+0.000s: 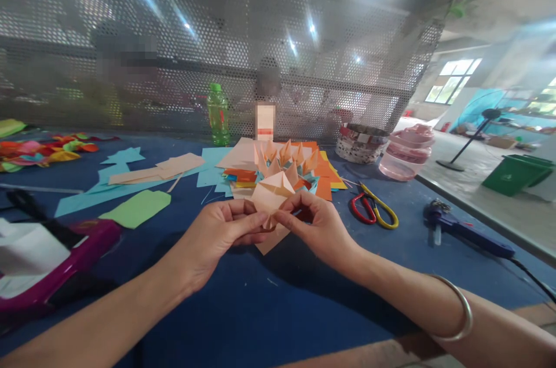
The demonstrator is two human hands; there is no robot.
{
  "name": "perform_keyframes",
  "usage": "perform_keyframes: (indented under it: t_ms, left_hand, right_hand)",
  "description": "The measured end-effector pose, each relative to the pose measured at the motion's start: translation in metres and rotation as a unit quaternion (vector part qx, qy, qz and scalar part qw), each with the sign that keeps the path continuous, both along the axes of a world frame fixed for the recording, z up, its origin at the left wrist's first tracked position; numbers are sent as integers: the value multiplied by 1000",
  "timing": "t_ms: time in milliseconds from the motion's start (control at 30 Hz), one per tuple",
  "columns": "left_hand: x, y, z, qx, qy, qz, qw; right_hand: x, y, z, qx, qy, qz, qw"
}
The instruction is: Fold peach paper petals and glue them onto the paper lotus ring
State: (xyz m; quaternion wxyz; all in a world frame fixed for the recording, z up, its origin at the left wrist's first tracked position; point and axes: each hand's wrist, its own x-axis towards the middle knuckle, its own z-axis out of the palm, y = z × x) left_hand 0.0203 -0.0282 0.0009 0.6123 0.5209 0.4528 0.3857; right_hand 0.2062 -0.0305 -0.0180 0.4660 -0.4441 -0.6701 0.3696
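Note:
Both my hands hold one folded piece of peach paper (273,193) above the blue table (278,298). My left hand (219,234) pinches its lower left edge with thumb and fingers closed. My right hand (313,224) pinches the lower right edge the same way; a silver bangle sits on that wrist. Just beyond the paper stands a cluster of folded peach paper points (284,162) on a stack of orange, teal and yellow sheets (324,174).
Red-and-yellow scissors (374,210) and a blue glue gun (460,229) lie to the right. A green bottle (218,114), a woven basket (361,142) and a pink container (406,153) stand at the back. Paper scraps (139,208) and a magenta object (65,263) lie left. A perforated screen stands behind.

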Motion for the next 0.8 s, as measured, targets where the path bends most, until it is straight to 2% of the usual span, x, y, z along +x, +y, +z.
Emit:
perform_keyframes:
  t_ms: [233, 400, 800]
  left_hand:
    - [2, -2, 0, -28, -5, -16, 999]
    - [4, -4, 0, -42, 9, -34, 999]
    - [3, -4, 0, -31, 48, -57, 997]
  right_hand:
    - [-3, -2, 0, 12, 34, -14, 999]
    - [-2, -4, -1, 33, 22, -22, 999]
    - [-1, -3, -2, 85, -2, -29, 996]
